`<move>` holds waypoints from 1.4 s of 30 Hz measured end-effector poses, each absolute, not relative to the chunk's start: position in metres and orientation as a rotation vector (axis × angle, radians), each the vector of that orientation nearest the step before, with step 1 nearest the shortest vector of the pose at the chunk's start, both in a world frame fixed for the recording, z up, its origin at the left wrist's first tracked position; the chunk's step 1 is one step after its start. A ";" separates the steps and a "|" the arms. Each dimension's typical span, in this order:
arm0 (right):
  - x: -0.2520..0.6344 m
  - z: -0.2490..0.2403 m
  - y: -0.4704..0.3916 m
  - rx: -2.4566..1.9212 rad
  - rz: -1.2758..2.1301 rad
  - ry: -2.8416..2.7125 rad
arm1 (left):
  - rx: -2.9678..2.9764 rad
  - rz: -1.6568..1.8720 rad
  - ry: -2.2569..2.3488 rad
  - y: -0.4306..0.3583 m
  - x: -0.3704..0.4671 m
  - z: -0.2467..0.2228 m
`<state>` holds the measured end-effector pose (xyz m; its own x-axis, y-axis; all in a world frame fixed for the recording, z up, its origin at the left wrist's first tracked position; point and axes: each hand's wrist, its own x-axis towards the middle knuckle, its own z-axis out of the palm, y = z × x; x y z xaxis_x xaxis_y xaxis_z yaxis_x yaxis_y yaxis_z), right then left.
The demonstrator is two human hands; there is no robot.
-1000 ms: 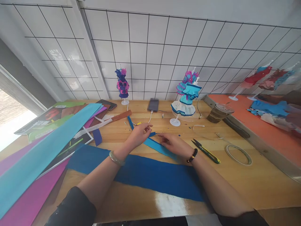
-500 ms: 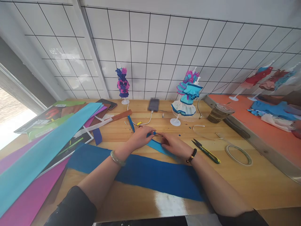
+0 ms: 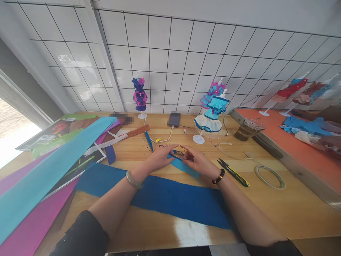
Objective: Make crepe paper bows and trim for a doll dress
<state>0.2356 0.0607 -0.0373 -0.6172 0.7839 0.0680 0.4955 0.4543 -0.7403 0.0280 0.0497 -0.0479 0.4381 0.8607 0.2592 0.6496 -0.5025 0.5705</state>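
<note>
A light blue strip of fabric or crepe paper (image 3: 188,168) with a darker blue edge spans the gap between my hands over the table. My left hand (image 3: 162,155) pinches the left end of its dark edge with the thumb, index finger stretched out. At the other end, my right hand (image 3: 195,161) grips the same edge, its index fingertip almost meeting the left one. A thin dark blue loop shows between the hands. Under my forearms lies a wide dark blue sheet (image 3: 176,199). Black-and-yellow thread snips (image 3: 233,172) rest right of my right hand.
Small dressed forms, one dark blue and pink (image 3: 140,94) and one turquoise and white (image 3: 211,110), stand by the tiled wall. A tape roll (image 3: 270,177) and a lidded cup (image 3: 249,128) are at right. Coloured sheets (image 3: 53,170) cover the left. A blue pen-like tool (image 3: 148,140) lies beyond my hands.
My index fingers have stretched out and their tips have come together above the strip. My right hand has shifted slightly, and more of the dark blue edge shows between my hands.
</note>
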 end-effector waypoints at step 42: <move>0.245 -0.049 0.071 -1.267 1.272 -2.143 | 1.702 0.206 1.319 0.054 -0.014 -0.019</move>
<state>0.2450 0.0708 -0.0493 -0.5419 0.8286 -0.1401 0.5199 0.1996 -0.8306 -0.0143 0.0536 -0.0193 0.4068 0.8265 -0.3890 0.6685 0.0209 0.7434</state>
